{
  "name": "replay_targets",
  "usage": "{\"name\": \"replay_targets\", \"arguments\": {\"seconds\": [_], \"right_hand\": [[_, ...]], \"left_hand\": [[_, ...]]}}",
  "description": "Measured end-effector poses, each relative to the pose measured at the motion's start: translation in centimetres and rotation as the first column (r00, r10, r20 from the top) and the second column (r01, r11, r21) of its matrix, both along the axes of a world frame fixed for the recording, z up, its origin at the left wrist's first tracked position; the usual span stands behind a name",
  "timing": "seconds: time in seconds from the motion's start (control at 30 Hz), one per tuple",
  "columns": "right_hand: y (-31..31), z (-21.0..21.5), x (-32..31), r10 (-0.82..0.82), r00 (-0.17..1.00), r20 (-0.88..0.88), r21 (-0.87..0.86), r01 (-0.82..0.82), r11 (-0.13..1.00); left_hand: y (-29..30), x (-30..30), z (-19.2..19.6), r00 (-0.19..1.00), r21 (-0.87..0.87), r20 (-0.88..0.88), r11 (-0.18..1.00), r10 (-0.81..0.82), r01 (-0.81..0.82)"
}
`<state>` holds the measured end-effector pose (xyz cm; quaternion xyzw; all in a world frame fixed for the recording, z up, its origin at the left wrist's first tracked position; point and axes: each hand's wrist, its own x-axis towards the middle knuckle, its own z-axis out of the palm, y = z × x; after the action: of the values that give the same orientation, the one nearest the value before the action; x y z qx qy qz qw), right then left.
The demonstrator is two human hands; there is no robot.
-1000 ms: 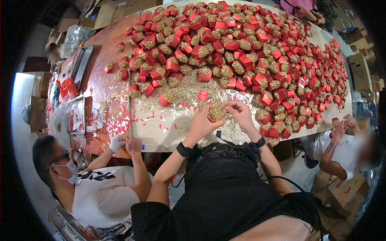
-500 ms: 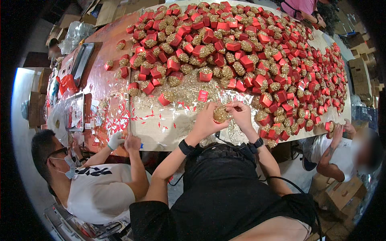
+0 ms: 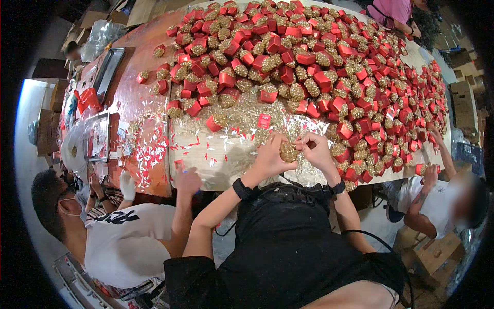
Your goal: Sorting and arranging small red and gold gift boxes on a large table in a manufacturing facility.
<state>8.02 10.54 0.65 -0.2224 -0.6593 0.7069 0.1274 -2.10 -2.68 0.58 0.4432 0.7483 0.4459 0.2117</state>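
Observation:
Just above the table's near edge, my left hand (image 3: 271, 156) is wrapped round a gold, bumpy, glittery ball (image 3: 289, 152). My right hand (image 3: 317, 153) is at the ball's right side, thumb and forefinger pinched together. Whatever is between those fingertips is too small to make out. Beyond my hands lies a small red packet (image 3: 263, 121). Gold glitter (image 3: 242, 114) covers the board around it. A large heap of small red pots topped with gold balls (image 3: 268, 96) spreads across the far and right parts of the table.
Red and white scraps (image 3: 149, 149) litter the table (image 3: 149, 103) on the left, near metal trays (image 3: 108, 72). A co-worker in a white shirt (image 3: 128, 242) is close on my left. Another person (image 3: 429, 206) handles a red pot on the right. Cardboard boxes (image 3: 435, 252) stand below.
My right hand has drawn slightly right from the ball's top, its fingers still pinched. My left hand keeps the ball. The left co-worker's hands have moved apart, one now over the table edge.

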Motion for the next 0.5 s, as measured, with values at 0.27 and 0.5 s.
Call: {"name": "replay_targets", "arguments": {"seconds": [0.27,0.5], "right_hand": [[0.5,-1.6,3.0,0.005,0.998,0.059,0.011,-0.006,1.0],[2.9,0.0,7.3,-0.244,0.962,0.124,0.367,0.184,0.912]], "left_hand": [[0.7,0.7,0.5,0.974,0.043,-0.187,0.989,-0.128,0.138],[-0.6,-5.6,-5.2,0.917,-0.061,-0.319,0.971,-0.238,0.231]]}}
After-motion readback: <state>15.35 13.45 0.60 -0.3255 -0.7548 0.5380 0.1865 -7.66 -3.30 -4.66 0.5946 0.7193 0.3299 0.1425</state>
